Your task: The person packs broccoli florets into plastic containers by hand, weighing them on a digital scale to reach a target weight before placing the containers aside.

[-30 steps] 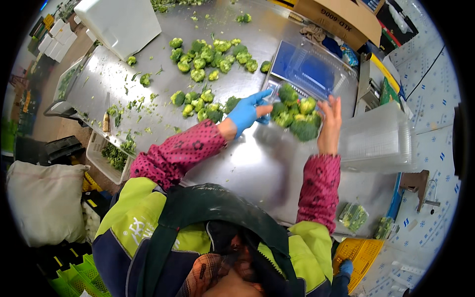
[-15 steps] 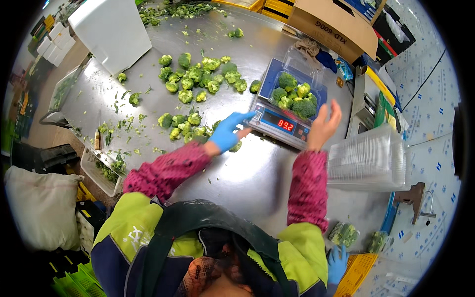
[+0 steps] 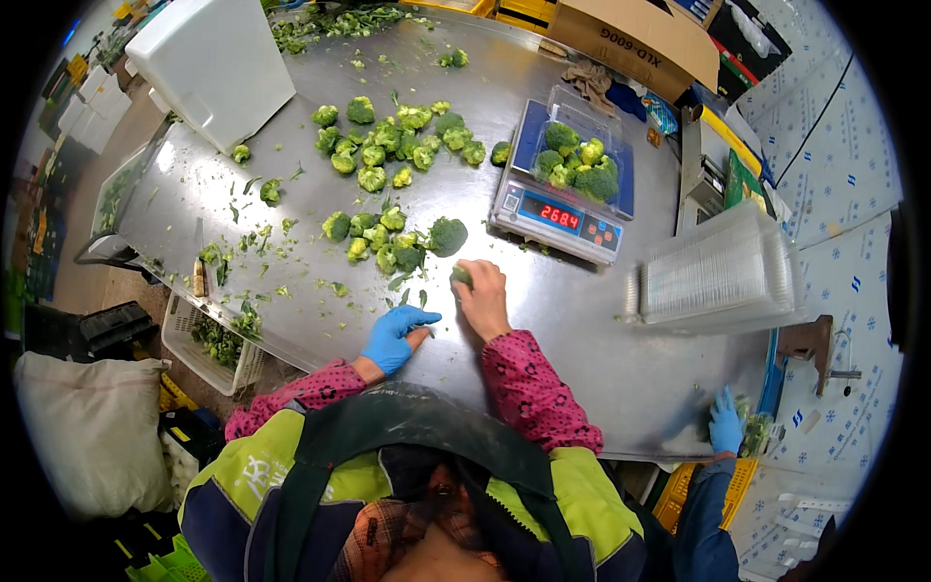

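My bare right hand point(image 3: 483, 299) is closed around a small broccoli floret point(image 3: 461, 279) just above the metal table point(image 3: 543, 359). To its left, my blue-gloved left hand point(image 3: 393, 339) hovers low with its fingers stretched out and nothing in them. Beyond both hands lies a near pile of broccoli florets point(image 3: 393, 241), with a larger floret point(image 3: 447, 236) at its right end. Another heap of florets point(image 3: 378, 141) sits farther back. On the digital scale point(image 3: 558, 215) stands a clear plastic tray point(image 3: 621, 145) with several florets inside, its lid raised behind it.
Nested clear trays point(image 3: 718, 276) stand at the right. A co-worker's gloved hand point(image 3: 725, 424) touches a filled tray point(image 3: 754, 434) at the near right corner. A white bin point(image 3: 208, 73), a knife point(image 3: 200, 276) and green scraps point(image 3: 252, 242) are on the left. Behind sits a cardboard box point(image 3: 630, 48).
Both hands have drawn back from the scale toward me; the right has crossed left and taken hold of a floret. The scale's reading has risen. A co-worker's hand has moved to the filled tray.
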The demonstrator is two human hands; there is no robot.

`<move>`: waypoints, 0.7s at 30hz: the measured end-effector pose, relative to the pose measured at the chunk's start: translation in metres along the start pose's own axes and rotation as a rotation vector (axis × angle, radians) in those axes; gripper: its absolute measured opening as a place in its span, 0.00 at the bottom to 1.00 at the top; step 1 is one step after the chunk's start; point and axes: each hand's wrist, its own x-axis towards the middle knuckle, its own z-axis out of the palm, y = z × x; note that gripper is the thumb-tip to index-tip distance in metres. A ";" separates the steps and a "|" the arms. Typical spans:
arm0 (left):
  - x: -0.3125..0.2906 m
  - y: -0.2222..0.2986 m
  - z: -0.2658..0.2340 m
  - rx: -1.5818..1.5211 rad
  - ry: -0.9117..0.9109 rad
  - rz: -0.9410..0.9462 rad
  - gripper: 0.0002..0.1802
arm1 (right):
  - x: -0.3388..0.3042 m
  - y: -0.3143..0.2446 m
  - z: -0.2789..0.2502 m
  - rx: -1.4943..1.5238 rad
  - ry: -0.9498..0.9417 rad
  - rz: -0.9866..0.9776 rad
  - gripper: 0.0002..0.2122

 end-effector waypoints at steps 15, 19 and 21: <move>0.056 0.001 -0.055 0.659 0.239 0.359 0.24 | 0.148 -0.012 -0.155 -0.515 0.601 -0.265 0.20; 0.084 0.002 -0.049 0.832 0.286 0.186 0.25 | 0.099 -0.030 -0.077 -0.178 0.289 -0.311 0.19; 0.095 -0.016 -0.050 0.828 0.258 0.142 0.26 | 0.066 -0.045 -0.033 -0.150 0.181 -0.316 0.20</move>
